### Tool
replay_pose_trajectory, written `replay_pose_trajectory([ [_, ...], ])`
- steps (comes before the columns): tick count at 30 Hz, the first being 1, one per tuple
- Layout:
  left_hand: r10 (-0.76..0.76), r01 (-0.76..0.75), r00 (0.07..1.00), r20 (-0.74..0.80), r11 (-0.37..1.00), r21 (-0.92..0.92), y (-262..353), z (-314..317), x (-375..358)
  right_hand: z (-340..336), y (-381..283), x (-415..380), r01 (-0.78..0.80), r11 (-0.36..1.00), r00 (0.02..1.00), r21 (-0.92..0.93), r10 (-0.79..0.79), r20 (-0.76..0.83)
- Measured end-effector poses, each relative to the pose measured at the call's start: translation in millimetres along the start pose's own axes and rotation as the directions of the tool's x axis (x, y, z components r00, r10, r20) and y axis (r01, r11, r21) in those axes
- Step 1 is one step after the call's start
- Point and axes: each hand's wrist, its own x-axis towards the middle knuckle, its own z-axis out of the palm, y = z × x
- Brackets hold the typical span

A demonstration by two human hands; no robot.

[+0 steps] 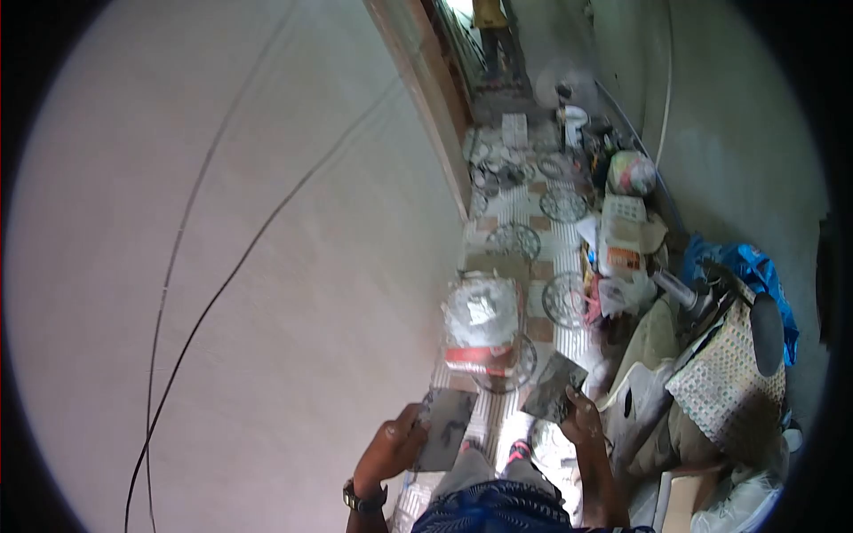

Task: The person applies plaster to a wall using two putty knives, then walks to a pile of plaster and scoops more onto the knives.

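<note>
My left hand (391,449), with a watch at the wrist, is closed on the edge of a flat, rectangular grey plastering blade (449,431). Darker smears mark its face. Lower right of centre, my right hand (582,417) grips a second, darker plastering blade (553,388), tilted, with grey paste visible near its edge. Both blades are held apart in front of my body; any handles are hidden. To my left rises a smooth pale wall (293,293).
A red-and-white box (484,357) topped with clear plastic (481,311) sits on the patterned floor (540,298). Along the right wall are bags, containers, a blue bag (751,266) and a woven sheet (729,382). Dark cables (209,306) cross the left wall. A person (493,35) stands at the far end.
</note>
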Motion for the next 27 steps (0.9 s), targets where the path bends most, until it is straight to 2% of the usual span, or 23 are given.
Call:
replay_pose_trajectory([
  [6, 0.030, -0.029, 0.999, 0.016, 0.999, -0.046, -39, -8, 43, 4, 4, 15, 0.013, 0.999, 0.993, -0.039, -0.018, -0.117],
  [10, -0.062, 0.064, 0.997, 0.037, 0.996, -0.062, -65, -18, 68, 30, 4, 25, 0.084, 0.984, 0.978, -0.156, -0.111, -0.176],
  [11, -0.033, 0.033, 0.999, -0.002, 0.998, -0.060, -84, -17, 73, 17, 6, 30, 0.091, 0.996, 0.983, -0.019, -0.093, -0.158],
  [13, -0.108, 0.110, 0.994, 0.023, 0.989, -0.103, -94, -27, 83, 33, 2, 32, 0.070, 0.992, 0.973, -0.109, -0.092, -0.213],
  [15, -0.058, 0.053, 0.998, -0.038, 0.991, -0.120, -111, -31, 93, 40, 9, 47, 0.147, 0.978, 0.961, -0.151, -0.177, -0.214],
  [21, -0.098, 0.069, 0.989, -0.113, 0.969, -0.237, -174, -42, 114, 58, 20, 69, 0.045, 0.975, 0.963, -0.216, -0.101, -0.252],
  [24, -0.126, 0.082, 0.983, -0.136, 0.954, -0.288, -194, -44, 120, 54, 33, 85, 0.066, 0.977, 0.964, -0.204, -0.115, -0.240],
  [27, -0.139, 0.085, 0.978, -0.153, 0.946, -0.314, -215, -40, 124, 60, 40, 98, 0.042, 0.949, 0.942, -0.314, -0.143, -0.304],
])
